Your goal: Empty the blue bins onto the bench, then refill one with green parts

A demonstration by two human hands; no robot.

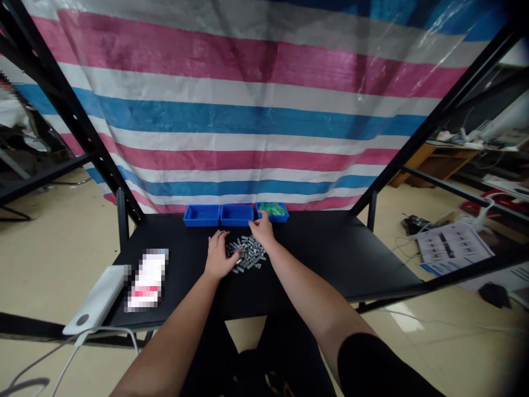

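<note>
A loose pile of small grey metal cylinders (pixel 247 255) lies on the black table in front of me. My left hand (pixel 220 256) rests at the pile's left side, fingers spread, its thumb reaching over the parts. Beyond the pile, my right hand (pixel 262 227) is at the front of a blue bin (pixel 282 219) that holds green pieces (pixel 273 209). Its thumb and forefinger are apart, and I see nothing between them; the other fingers are partly hidden. Two more blue bins, a middle one (pixel 237 223) and a left one (pixel 201 223), stand in the same row.
A pixelated phone-like screen (pixel 146 281) lies on the table's left side, beside a white power strip (pixel 97 300) with cables at the edge. Black frame posts (pixel 123 218) flank the table (pixel 330 264). A striped plastic sheet (pixel 248 121) hangs behind the bins.
</note>
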